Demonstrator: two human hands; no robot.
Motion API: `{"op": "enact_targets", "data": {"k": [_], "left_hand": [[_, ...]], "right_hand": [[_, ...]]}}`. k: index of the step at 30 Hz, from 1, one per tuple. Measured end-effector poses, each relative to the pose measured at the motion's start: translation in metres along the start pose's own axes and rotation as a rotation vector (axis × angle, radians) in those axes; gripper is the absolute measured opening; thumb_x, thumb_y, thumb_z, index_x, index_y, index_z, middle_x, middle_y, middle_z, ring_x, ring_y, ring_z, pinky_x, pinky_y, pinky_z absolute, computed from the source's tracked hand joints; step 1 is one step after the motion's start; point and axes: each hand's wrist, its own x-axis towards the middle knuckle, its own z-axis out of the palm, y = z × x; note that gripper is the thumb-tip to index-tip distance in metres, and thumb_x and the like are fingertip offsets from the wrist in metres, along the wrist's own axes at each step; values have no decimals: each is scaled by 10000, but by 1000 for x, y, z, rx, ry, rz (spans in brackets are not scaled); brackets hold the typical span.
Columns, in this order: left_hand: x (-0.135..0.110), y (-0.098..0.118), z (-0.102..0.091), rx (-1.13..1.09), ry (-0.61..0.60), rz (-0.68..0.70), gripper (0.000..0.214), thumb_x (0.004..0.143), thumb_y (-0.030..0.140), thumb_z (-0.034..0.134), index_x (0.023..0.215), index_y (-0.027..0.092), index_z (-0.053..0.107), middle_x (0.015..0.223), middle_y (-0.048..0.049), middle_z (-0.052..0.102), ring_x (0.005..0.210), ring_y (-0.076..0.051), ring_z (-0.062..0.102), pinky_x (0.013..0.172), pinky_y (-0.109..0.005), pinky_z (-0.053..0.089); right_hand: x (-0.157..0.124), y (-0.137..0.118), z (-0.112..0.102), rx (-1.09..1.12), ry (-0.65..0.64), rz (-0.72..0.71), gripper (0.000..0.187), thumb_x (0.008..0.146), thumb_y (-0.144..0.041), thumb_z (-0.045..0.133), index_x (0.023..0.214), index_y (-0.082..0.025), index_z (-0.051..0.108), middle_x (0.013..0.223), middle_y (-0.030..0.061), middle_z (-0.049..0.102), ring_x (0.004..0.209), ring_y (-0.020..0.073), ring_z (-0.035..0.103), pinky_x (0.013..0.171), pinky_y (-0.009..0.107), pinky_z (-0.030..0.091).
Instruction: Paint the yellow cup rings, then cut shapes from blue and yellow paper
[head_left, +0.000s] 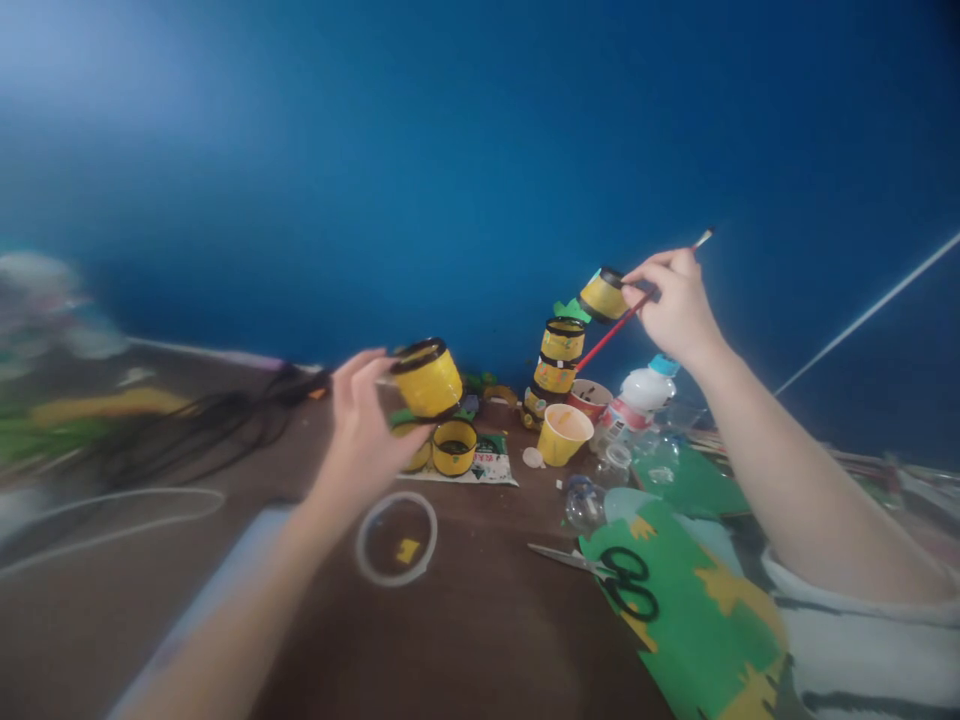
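My left hand is raised over the brown table, fingers pinched on a yellow pot with a black rim, tilted on its side. My right hand is lifted higher at the right and is closed on a red-handled paintbrush that slants down toward a red cup. Its fingertips also touch a small yellow pot atop a leaning stack of similar yellow pots.
Below lie more yellow pots on a paper, a yellow cup, a clear ring lid, black-handled scissors on green and yellow sheets, clear bottles and dark cables at left. A blue wall rises behind.
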Motion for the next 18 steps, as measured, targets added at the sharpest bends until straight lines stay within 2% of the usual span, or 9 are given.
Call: {"op": "enact_targets", "data": {"k": [8, 14, 18], "left_hand": [[1, 0, 0, -18, 15, 12, 739, 616, 155, 725, 1203, 233, 283, 1259, -139, 338, 1204, -303, 389, 962, -519, 429], [1, 1, 0, -34, 1, -5, 750, 622, 139, 718, 1210, 262, 270, 1270, -127, 326, 1226, -300, 372, 981, -537, 410], [0, 2, -1, -20, -10, -15, 749, 625, 144, 717, 1212, 252, 263, 1275, -137, 321, 1226, -304, 371, 975, -531, 416]], "right_hand": [[0, -9, 11, 39, -85, -32, 75, 760, -200, 559, 735, -210, 629, 978, 89, 545, 992, 300, 505, 873, 508, 415], [1, -14, 13, 14, -157, -65, 86, 783, -233, 556, 740, -244, 630, 1007, 74, 540, 1019, 312, 495, 831, 512, 424], [-3, -16, 14, -17, -158, -85, 99, 805, -265, 552, 742, -258, 627, 1005, 76, 531, 1008, 318, 487, 791, 516, 424]]}}
